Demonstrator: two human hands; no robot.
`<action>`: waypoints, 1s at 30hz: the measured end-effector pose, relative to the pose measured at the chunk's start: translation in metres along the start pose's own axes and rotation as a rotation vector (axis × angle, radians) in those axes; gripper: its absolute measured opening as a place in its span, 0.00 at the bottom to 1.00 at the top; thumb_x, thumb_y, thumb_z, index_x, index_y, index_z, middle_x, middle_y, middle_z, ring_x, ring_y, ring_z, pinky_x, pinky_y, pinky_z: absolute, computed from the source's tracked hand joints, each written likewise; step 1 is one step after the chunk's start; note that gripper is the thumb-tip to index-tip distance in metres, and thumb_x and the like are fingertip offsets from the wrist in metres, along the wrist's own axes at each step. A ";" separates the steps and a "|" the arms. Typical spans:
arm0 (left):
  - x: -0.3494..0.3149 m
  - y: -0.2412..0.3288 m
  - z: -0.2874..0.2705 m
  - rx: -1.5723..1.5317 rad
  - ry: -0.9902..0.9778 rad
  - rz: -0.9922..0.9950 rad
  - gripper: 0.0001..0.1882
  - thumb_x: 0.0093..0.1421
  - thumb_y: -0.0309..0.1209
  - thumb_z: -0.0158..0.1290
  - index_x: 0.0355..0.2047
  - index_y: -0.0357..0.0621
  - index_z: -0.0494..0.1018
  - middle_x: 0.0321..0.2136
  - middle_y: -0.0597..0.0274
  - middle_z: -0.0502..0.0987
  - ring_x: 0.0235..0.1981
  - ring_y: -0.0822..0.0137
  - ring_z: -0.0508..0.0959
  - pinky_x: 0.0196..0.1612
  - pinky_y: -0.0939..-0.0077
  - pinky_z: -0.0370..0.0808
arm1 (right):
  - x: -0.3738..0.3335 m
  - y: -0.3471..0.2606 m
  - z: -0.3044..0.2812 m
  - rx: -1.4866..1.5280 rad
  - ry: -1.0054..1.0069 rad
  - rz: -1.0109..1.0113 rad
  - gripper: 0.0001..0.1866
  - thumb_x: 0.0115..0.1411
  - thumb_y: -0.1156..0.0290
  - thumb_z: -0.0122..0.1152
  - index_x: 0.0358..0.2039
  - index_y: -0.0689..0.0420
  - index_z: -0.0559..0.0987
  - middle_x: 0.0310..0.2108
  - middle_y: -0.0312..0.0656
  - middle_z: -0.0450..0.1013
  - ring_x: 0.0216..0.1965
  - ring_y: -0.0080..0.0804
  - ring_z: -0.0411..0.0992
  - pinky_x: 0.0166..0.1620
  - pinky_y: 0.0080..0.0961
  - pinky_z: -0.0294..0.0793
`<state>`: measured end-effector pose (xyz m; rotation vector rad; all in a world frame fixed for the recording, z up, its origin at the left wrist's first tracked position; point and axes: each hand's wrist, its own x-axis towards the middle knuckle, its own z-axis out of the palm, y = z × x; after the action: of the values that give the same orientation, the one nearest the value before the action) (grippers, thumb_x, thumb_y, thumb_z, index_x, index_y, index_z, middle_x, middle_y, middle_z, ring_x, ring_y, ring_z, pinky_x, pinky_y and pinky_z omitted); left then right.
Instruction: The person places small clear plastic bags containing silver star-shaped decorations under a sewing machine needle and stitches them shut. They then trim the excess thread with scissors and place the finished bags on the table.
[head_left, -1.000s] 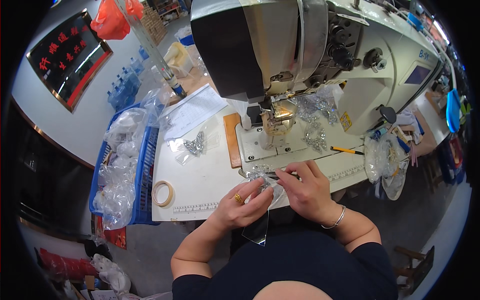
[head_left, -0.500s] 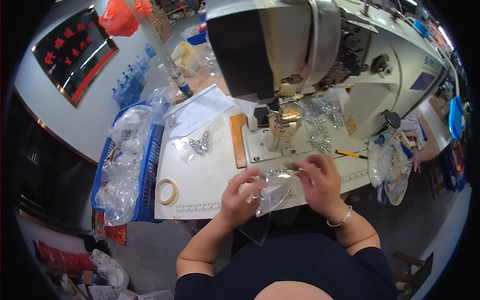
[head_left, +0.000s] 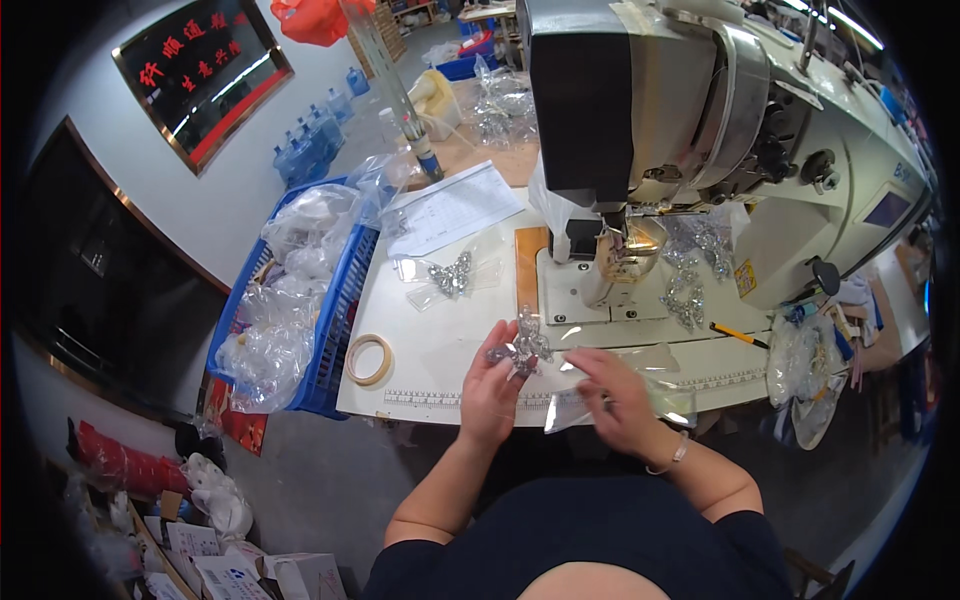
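Observation:
In front of the sewing machine point(head_left: 690, 110), my left hand point(head_left: 490, 395) holds a glittering silver rhinestone piece point(head_left: 527, 350) up between thumb and fingers. To its right is my right hand point(head_left: 622, 405), fingers curled, with a small dark thing partly hidden in its grasp. Clear plastic sheet point(head_left: 568, 412) lies under and beside this hand. A similar rhinestone piece point(head_left: 452, 274) lies on clear plastic at the left of the white table point(head_left: 420, 340). More rhinestone pieces point(head_left: 686, 295) lie right of the machine's needle area.
A roll of tape point(head_left: 370, 359) sits at the table's left edge, beside a blue crate point(head_left: 345, 300) full of plastic bags. Paper sheets point(head_left: 460, 212) lie farther back. A yellow pencil-like stick point(head_left: 738, 334) lies at the right. A ruler strip point(head_left: 425, 398) runs along the front edge.
The clear plastic that was between both hands is now by my right hand. My left hand has turned palm up and shows the rhinestone piece. The view has shifted left.

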<state>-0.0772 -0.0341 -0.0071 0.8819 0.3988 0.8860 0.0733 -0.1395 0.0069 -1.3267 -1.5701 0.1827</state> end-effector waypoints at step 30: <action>-0.003 -0.028 -0.009 -0.230 0.196 -0.157 0.25 0.59 0.28 0.50 0.56 0.50 0.58 0.43 0.61 0.72 0.45 0.62 0.74 0.44 0.62 0.76 | 0.006 0.037 -0.026 1.353 0.006 0.619 0.43 0.52 0.41 0.55 0.55 0.67 0.63 0.47 0.52 0.70 0.22 0.13 0.61 0.22 0.08 0.59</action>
<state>-0.0706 -0.0412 -0.0351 0.5467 0.5173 0.8562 0.1176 -0.1332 -0.0018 -0.6113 -0.6172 1.3405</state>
